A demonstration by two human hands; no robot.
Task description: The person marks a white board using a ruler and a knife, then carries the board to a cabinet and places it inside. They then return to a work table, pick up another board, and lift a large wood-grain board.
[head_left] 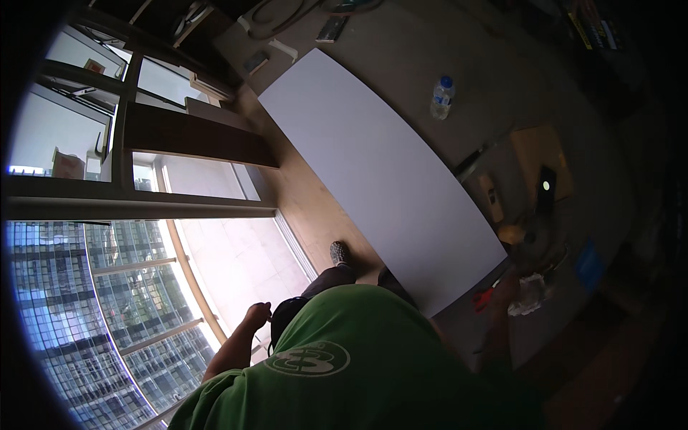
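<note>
My left hand (258,314) hangs at my left side by the bright window, its fingers curled into a fist. A black item (286,318) lies against my body beside it; whether the fist holds anything is hidden. My right hand (506,288) reaches to the right, in deep shade, past the near end of a long white panel (380,172). Touching or just beside it are a red object (483,299) and a crumpled clear plastic wrapping (529,294). Too little of its fingers shows to tell their grip.
A water bottle (443,99) with a blue cap stands beyond the panel. To the right lie a cardboard piece (539,147), a dark phone-like object (545,188) with a bright spot, and a blue item (589,266). Window frames (143,208) and a dark board (197,136) are at left.
</note>
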